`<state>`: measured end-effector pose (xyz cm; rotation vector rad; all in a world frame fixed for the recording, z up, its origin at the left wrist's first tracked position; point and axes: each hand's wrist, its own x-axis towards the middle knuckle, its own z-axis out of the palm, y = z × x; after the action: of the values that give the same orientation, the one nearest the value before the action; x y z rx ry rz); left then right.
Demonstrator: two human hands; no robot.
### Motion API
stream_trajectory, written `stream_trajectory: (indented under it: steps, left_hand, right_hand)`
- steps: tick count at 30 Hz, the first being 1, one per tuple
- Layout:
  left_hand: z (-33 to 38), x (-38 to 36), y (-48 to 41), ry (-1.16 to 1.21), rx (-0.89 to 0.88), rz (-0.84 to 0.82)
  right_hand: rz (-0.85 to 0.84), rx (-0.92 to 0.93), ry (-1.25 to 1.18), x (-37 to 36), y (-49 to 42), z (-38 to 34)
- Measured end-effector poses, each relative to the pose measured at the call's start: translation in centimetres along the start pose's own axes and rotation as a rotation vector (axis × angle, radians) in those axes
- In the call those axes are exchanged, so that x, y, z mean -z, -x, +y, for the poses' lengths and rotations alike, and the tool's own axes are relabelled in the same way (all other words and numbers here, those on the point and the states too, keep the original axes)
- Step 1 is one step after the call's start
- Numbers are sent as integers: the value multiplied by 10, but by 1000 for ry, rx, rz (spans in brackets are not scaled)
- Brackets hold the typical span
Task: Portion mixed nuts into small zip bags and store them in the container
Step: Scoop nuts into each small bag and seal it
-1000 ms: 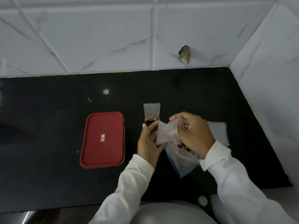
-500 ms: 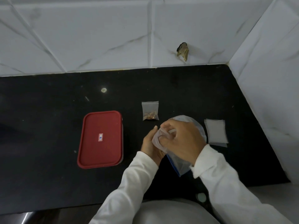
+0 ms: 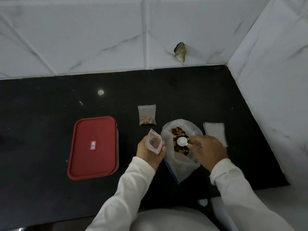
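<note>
My left hand (image 3: pixel 150 153) holds a small zip bag (image 3: pixel 153 142) with its mouth open, just left of the big plastic bag of mixed nuts (image 3: pixel 180 144). My right hand (image 3: pixel 208 150) pinches the handle of a white scoop (image 3: pixel 182 141), whose bowl sits over the nuts inside the big bag. A filled small zip bag (image 3: pixel 147 115) lies flat on the black counter behind my hands. The container with its red lid (image 3: pixel 93 147) on stands to the left.
A stack of flat, unfilled small zip bags (image 3: pixel 215 133) lies right of the big bag. White tiled walls close the back and right side; a chipped hole (image 3: pixel 180 51) marks the back wall. The counter's front edge (image 3: pixel 250 189) runs near my body.
Both hands were spreading the small bag's mouth over the big bag. Now my left hand alone holds it to the left, and my right hand has taken the scoop in the nuts.
</note>
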<state>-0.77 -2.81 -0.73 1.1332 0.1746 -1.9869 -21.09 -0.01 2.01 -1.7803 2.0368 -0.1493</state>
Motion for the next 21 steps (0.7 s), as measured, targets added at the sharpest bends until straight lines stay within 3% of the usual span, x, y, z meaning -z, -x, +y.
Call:
stream_trajectory:
  steps: [2, 6, 9, 15, 21]
  left_hand:
    - [-1, 1, -2, -14, 56, 2]
    - [-15, 1, -6, 4, -24, 20]
    - [-14, -1, -4, 11, 69, -6]
    - [-19, 3, -12, 41, 114, 42]
    - [-32, 8, -25, -133, 16, 145]
  right_hand:
    - [-1, -11, 44, -10, -3, 0]
    - [-69, -37, 19, -20, -8, 0]
    - [-50, -11, -41, -14, -6, 1]
    - [-143, -16, 139, -10, -4, 12]
    - [-81, 82, -49, -24, 0, 14]
